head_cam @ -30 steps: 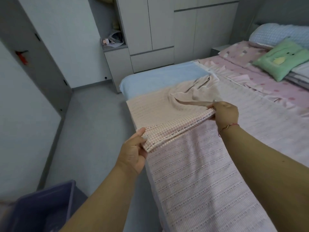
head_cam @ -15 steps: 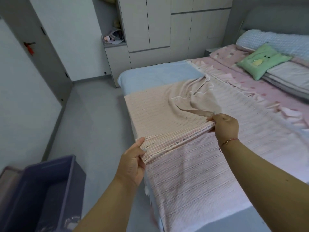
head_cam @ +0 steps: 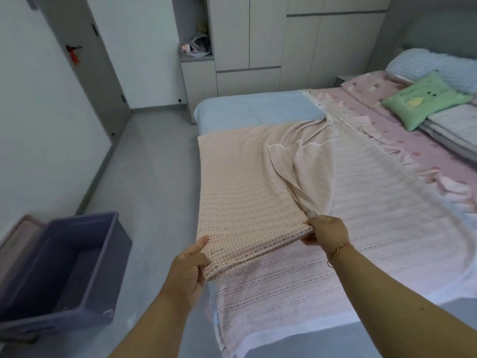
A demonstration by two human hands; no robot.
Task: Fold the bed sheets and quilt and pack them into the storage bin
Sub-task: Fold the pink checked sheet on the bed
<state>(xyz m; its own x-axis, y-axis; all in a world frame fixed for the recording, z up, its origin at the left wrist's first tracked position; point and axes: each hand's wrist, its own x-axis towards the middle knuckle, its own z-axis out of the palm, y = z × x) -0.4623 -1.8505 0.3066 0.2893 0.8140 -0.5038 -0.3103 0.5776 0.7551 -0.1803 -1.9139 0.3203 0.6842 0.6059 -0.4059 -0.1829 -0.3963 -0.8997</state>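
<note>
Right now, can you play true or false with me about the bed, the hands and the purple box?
1. Both hands hold the peach checked sheet. True: the left hand and the right hand each grip its near folded edge.
2. The purple storage bin stands on the bed. False: it is on the floor, left of the bed.
3. The bin is full of bedding. False: its bare bottom shows.
4. A green pillow lies near the head of the bed. True.
5. The right wrist wears a thin bracelet. True.
</note>
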